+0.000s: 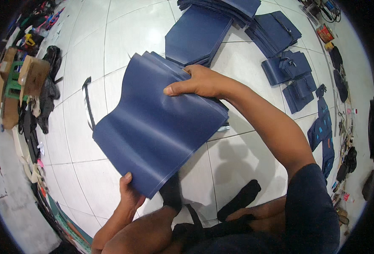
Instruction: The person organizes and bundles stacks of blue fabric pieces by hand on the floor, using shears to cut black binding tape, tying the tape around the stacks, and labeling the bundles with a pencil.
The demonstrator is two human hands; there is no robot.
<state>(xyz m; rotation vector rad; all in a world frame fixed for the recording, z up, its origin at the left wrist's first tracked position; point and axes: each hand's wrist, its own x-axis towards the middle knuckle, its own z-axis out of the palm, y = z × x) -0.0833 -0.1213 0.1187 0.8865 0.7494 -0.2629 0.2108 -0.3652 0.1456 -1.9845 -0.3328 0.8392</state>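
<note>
A stack of navy blue sheets (pixel 153 118), smooth and slightly shiny like vinyl, is lifted off the floor and bends in a wave. My right hand (pixel 202 82) grips its far right edge, thumb on top and the other fingers hidden underneath. At the near left corner my left hand (pixel 130 192) pinches the stack, its thumb on the upper face. Several layers show along the far and right edges. A thin black-and-white strip (pixel 87 101) pokes out beyond the stack's left side.
More navy sheets (pixel 199 34) lie piled on the white tiled floor (pixel 81 51) ahead. To the right are cut navy pieces (pixel 273 31) and folded navy pieces (pixel 288 70). Cardboard (pixel 32 76) and clutter line the left wall. My feet in black socks (pixel 240 199) are close below.
</note>
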